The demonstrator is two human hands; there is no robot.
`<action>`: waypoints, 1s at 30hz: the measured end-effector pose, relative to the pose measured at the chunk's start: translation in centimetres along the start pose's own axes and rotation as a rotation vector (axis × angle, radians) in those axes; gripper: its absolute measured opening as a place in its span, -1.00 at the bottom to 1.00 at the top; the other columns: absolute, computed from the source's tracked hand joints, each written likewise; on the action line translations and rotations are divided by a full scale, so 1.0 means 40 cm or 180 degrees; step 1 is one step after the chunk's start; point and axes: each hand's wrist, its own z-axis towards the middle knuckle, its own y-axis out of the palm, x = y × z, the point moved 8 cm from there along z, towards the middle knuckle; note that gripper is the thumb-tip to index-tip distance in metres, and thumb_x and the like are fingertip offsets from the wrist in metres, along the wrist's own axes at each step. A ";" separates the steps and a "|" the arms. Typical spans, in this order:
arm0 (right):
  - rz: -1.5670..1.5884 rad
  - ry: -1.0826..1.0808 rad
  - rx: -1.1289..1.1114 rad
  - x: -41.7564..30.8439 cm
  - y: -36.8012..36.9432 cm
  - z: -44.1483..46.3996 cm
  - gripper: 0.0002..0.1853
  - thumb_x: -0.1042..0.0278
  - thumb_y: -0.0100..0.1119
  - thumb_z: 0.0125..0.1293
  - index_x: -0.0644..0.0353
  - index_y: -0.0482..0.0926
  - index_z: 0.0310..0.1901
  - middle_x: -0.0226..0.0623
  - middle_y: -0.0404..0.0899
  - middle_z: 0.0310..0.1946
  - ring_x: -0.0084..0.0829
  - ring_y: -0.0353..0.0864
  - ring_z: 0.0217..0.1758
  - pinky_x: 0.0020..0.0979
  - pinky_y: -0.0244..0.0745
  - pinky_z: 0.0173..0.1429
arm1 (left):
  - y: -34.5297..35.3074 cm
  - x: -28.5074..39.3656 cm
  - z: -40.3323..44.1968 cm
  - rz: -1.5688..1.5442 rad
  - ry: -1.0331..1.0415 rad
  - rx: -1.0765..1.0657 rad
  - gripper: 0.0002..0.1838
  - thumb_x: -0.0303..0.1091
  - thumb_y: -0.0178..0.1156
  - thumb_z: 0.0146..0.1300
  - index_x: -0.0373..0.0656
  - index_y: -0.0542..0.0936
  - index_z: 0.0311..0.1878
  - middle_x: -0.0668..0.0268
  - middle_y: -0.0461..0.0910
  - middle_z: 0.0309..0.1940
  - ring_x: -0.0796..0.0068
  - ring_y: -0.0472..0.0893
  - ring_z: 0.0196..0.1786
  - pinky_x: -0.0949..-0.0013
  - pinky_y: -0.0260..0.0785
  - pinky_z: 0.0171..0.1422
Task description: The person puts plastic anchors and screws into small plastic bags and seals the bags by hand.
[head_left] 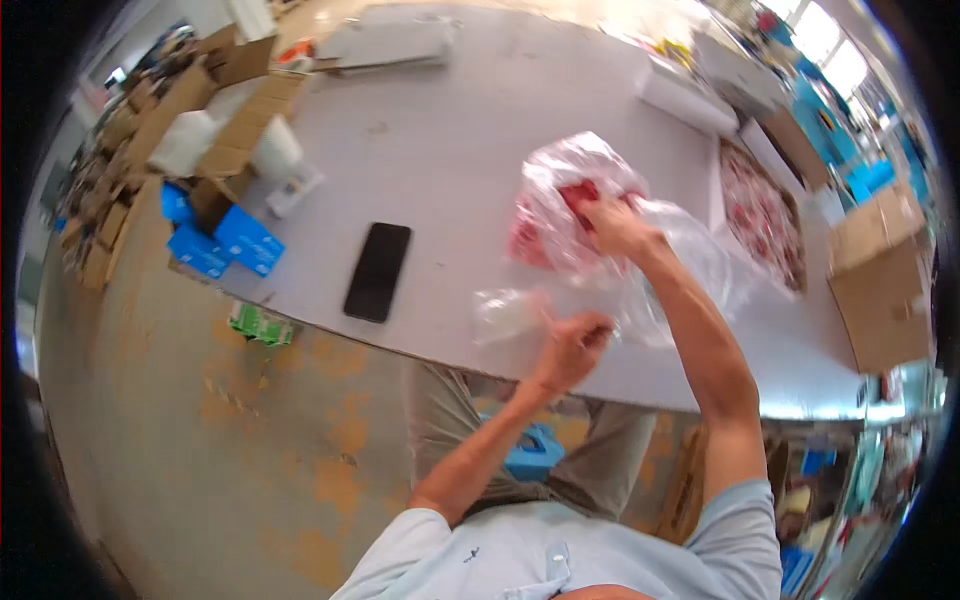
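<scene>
A large clear plastic bag [575,155] stands open on the table, with red pieces [579,194] inside that are too blurred to name. My right hand [618,228] reaches into its mouth, fingers closed around some of the red pieces. Nearer to me, my left hand [575,350] is curled just above the table, its fingertips pinched together on something too small to make out. Beside it lies a small clear plastic bag [503,315], partly touching or under the hand. Loose clear plastic [690,240] spreads below my right forearm.
A black phone [378,272] lies left of the bags on the white table [450,150]. Blue boxes [248,240] and an open carton [245,130] stand at the left edge. On the right are a shallow box of red-and-white packets [762,215] and a cardboard box [880,285].
</scene>
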 end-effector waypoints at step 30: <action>0.1547 0.0163 0.1151 -0.136 -0.205 -0.399 -0.89 0.52 0.43 0.27 0.28 0.65 -0.25 -0.27 0.71 -0.39 -0.55 0.70 -0.31 -0.44 0.60 -0.16 | 0.042 -0.025 0.005 0.0525 0.0466 -0.0074 -0.91 -0.61 0.09 0.21 -0.20 0.51 -0.37 0.08 0.57 -0.38 0.01 0.64 -0.28 -0.03 0.36 0.17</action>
